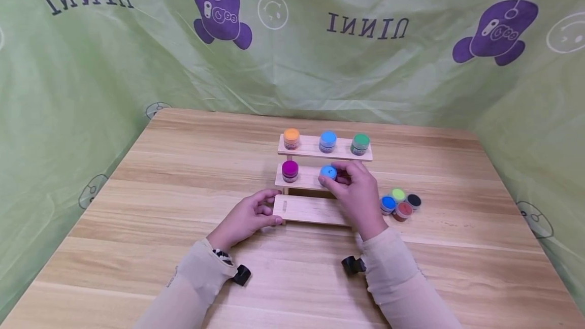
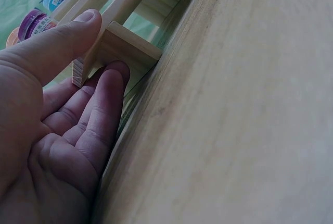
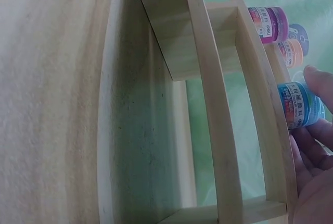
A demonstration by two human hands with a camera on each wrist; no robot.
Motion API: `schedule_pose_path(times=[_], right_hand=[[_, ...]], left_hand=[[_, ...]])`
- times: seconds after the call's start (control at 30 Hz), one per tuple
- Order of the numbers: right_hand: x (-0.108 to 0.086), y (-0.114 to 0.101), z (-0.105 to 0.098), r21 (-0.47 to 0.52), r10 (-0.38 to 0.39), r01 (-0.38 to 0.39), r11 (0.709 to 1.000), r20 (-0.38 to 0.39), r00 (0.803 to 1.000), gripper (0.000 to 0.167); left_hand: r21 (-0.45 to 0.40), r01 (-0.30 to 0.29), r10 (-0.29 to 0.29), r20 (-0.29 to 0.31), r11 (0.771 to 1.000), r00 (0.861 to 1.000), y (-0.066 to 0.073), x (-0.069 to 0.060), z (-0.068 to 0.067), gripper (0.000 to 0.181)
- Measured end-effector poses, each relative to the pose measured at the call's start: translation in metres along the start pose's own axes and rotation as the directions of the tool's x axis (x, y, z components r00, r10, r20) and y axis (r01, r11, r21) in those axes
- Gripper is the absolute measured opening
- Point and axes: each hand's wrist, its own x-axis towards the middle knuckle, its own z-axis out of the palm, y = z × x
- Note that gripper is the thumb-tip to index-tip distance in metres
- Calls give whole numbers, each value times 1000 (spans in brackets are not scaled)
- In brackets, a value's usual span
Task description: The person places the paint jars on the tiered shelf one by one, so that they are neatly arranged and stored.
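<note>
A three-tier wooden rack (image 1: 315,210) stands on the table. My left hand (image 1: 247,217) holds the left end of its lowest shelf, thumb in front and fingers behind; the left wrist view shows the thumb (image 2: 86,18) on the wood. With thumb and fingers, my right hand (image 1: 358,194) pinches a light blue jar (image 1: 328,172) standing on the middle shelf; the right wrist view shows that jar (image 3: 299,105) upright against the shelf. A purple jar (image 1: 290,170) is at the middle shelf's left end. On the top shelf are orange (image 1: 291,138), blue (image 1: 327,141) and green (image 1: 360,143) jars.
Right of the rack, several jars stand grouped on the table (image 1: 137,192): lime (image 1: 398,195), black (image 1: 413,201), dark blue (image 1: 388,204) and red-brown (image 1: 403,210). A green printed cloth (image 1: 292,75) hangs behind and at both sides.
</note>
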Motion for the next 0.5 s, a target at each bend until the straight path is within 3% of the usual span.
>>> schedule_pose_path(times=[0.5], right_hand=[[-1,-1,7,-54,-64,61,997,-54,997,40]], left_hand=[[-3,4,-4,2,1000,1000,1,0,0,68]])
